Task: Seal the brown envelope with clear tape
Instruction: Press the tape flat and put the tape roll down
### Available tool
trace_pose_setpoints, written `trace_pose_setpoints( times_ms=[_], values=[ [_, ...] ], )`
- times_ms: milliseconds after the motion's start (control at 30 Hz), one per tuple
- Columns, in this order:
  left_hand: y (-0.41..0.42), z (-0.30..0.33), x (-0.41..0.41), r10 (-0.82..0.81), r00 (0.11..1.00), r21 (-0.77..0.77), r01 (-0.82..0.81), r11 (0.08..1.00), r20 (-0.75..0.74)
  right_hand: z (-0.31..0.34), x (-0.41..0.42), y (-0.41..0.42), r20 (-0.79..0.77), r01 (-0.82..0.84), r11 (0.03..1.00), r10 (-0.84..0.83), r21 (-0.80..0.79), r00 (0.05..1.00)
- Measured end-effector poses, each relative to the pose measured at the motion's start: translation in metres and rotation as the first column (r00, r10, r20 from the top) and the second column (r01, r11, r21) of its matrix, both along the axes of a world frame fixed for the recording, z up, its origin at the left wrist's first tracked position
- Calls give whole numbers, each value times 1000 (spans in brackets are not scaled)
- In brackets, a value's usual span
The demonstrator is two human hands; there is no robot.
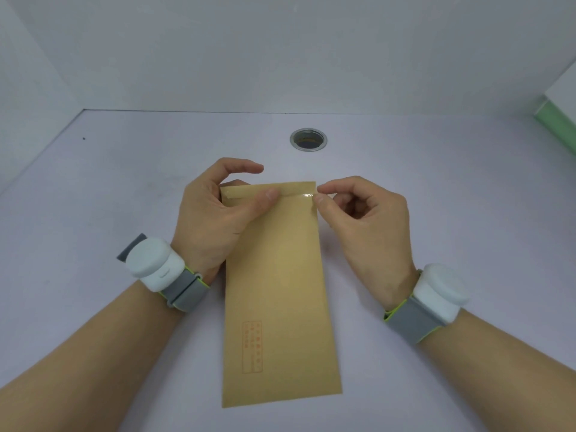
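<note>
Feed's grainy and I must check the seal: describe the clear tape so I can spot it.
Follow the brown envelope on the white table to its far end. Across the flap there, between the left hand and right hand, runs the clear tape; only its glossy glare separates it from the matte paper.

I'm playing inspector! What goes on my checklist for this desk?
Surface: pale table with a round metal-rimmed hole.
Job's things: brown envelope on the table; clear tape across its flap.
Clutter: nothing seen.
Hands: left hand grips the envelope's top left corner, thumb on the tape; right hand pinches the tape's end at the right edge.
Cables: nothing seen.
Surroundings: plain wall; green-edged object far right; white wrist units on both arms.
</note>
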State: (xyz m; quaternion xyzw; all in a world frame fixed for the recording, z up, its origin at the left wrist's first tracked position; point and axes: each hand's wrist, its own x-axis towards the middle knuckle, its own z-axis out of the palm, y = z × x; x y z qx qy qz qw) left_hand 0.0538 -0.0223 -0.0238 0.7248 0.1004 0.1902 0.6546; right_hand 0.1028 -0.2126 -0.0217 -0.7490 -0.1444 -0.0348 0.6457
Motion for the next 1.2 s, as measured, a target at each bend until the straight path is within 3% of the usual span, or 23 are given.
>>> trace_pose_setpoints(
  times_ms=[433, 700, 1100, 1200],
  values=[
    [-1, -1, -1, -30, 1000, 5, 30, 1000, 6, 1, 1, 1, -23, -11, 1000, 11, 0, 1000],
    [3, -1, -2, 24, 1000, -54, -25, 998, -14, -1, 6, -2, -8, 77, 997, -77, 5, 997],
    [3, -3, 4, 79, 997, -174, -81, 981, -22, -1, 8, -3, -61, 68, 998, -68, -6, 996],
    [3, -5, 3, 90, 996, -97, -92, 991, -24, -1, 9, -3, -60, 70, 998, -70, -9, 996]
  ],
)
